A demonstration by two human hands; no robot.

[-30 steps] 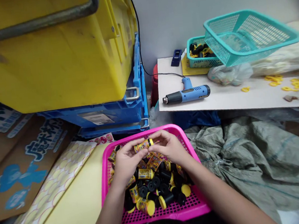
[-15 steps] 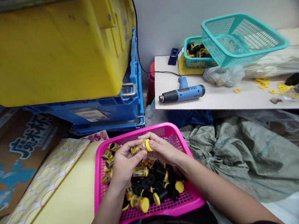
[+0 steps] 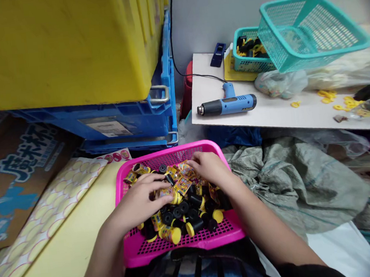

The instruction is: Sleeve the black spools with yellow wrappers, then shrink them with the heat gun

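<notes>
A pink basket in front of me holds a heap of small black cylinders with yellow caps, some wrapped in colourful printed sleeves. My left hand reaches over the heap's left side, palm down. Its thumb and fingers are apart, with the fingertips beside a short black cylinder and the thumb near yellow caps. At the back right of the basket, my right hand has its fingertips pinched at a printed sleeve. Loose flattened sleeves lie between the hands.
A blue heat gun lies on the white table, with teal baskets behind it. Yellow rings are scattered there. Blue crates and a yellow bin stand left. A grey woven sack lies right.
My hands have come apart and lowered into the basket. The yellow-capped cylinder they held together is no longer between them. The view has tilted downward slightly.
</notes>
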